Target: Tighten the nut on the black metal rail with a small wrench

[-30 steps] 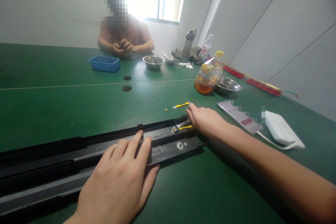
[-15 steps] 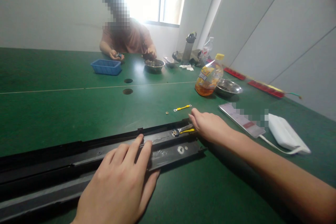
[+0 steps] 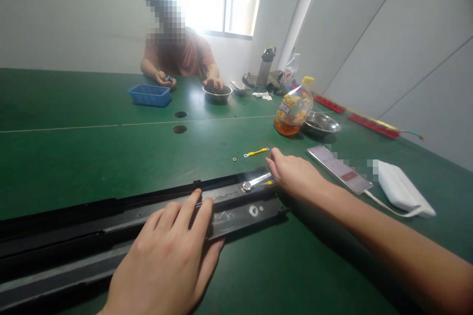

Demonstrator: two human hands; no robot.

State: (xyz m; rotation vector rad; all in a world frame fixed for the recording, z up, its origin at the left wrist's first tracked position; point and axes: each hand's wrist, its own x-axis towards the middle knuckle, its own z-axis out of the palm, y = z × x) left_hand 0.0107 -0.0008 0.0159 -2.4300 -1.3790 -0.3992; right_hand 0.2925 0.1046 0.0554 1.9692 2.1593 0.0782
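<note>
A long black metal rail [image 3: 88, 224] lies across the green table from the left edge to the centre. My left hand [image 3: 170, 246] rests over it with fingers spread, the thumb at its near side. At the rail's right end my right hand [image 3: 291, 172] is closed round the handle of a silver wrench [image 3: 258, 180]. The wrench's ring end sits over a fastener inside the rail. Part of a yellow wire [image 3: 270, 182] shows beneath the wrench. Beyond the rail lie another yellow wire [image 3: 256, 152] with ring ends and a small nut [image 3: 234, 159].
A bottle [image 3: 293, 108] and metal bowl [image 3: 322, 124] stand behind my right hand. To the right lie a phone [image 3: 338, 170] and a cabled white block [image 3: 404, 187]. Across the table, a person's hand is in another bowl [image 3: 217, 96], near a blue tray [image 3: 150, 96].
The wrench handle has swung slightly away from me with my right hand, covering less of the rail end. The other person's hand has lowered into the bowl.
</note>
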